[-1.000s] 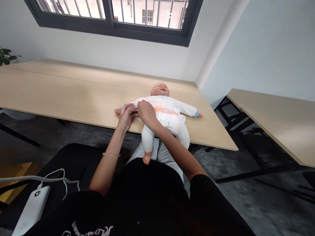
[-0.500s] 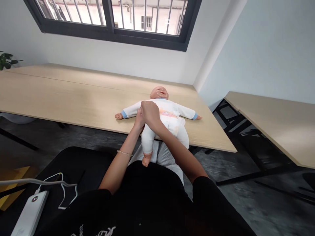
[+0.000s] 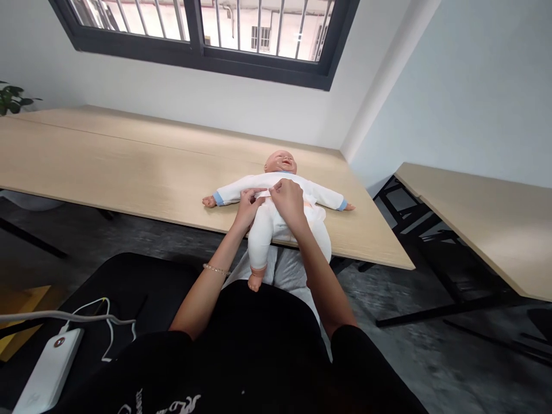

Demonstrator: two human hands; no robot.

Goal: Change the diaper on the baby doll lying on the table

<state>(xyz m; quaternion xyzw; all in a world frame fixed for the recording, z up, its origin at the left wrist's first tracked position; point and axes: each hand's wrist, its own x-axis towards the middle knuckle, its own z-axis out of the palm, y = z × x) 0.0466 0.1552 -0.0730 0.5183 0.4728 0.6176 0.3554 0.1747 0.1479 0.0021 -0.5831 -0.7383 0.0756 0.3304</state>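
Note:
A baby doll (image 3: 281, 162) lies on its back on the table, its head away from me and its legs toward me. Its white long-sleeved onesie (image 3: 293, 185) has blue cuffs. One bare foot (image 3: 256, 282) hangs past the table's front edge. My left hand (image 3: 248, 210) pinches the onesie's lower edge at the doll's waist, beside the near leg. My right hand (image 3: 288, 201) holds the same edge over the belly, a little to the right. The printed diaper is mostly hidden beneath the cloth and my hands.
The light wood table (image 3: 129, 155) runs along the wall beneath a barred window (image 3: 202, 34). A second table (image 3: 470, 224) stands to the right. On my dark lap at the lower left lie a white power bank (image 3: 49, 369) and its cable (image 3: 103, 318).
My right hand has moved right across the doll's belly, and my left hand has moved in from the side. The onesie now covers the printed diaper seen earlier.

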